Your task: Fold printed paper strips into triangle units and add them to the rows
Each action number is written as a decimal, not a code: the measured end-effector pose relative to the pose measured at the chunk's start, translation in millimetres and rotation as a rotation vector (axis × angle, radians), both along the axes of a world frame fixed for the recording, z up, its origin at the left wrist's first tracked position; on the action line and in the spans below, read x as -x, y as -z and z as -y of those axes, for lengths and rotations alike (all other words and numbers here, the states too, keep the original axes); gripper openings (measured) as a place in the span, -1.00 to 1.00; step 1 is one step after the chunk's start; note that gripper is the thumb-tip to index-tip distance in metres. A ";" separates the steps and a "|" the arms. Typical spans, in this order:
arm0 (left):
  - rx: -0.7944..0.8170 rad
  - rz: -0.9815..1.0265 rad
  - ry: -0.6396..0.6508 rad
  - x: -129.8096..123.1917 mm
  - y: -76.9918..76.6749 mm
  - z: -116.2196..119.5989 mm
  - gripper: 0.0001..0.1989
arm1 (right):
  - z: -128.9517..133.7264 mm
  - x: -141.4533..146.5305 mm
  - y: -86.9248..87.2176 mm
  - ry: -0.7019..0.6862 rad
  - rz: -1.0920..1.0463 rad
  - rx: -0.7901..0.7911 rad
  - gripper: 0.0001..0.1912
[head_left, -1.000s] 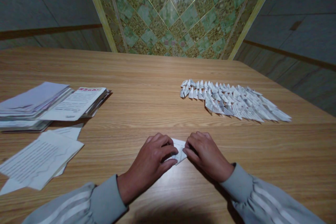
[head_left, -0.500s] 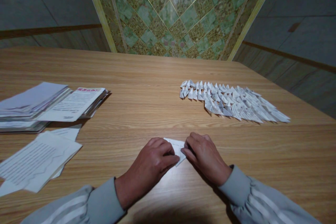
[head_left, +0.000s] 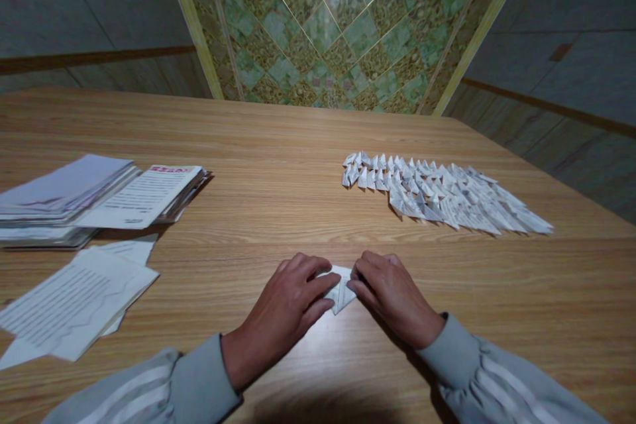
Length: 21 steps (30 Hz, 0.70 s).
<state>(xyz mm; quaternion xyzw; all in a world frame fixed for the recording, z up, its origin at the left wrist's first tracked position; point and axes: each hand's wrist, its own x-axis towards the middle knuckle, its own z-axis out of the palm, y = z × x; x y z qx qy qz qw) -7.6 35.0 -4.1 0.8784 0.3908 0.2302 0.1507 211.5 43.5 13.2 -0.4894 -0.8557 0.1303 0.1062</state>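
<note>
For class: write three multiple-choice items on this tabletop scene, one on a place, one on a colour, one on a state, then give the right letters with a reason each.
1. Where do the folded paper pieces lie on the table?
A. far right
B. near left
C. under the sleeves

2. What colour are the sleeves?
A. red
B. grey with pale stripes
C. black

3. How is the small paper held?
A. lifted high
B. lying untouched
C. pressed on the table by both hands

Answers: 1 A, they lie in rows right of centre. 2 B, both cuffs show it. 3 C, the left hand and right hand pinch it flat.
</note>
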 end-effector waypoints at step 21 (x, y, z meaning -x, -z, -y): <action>0.006 0.061 0.025 1.6 -3.0 4.5 -0.73 | -0.8 -9.2 -3.6 -0.086 -0.105 0.053 -0.94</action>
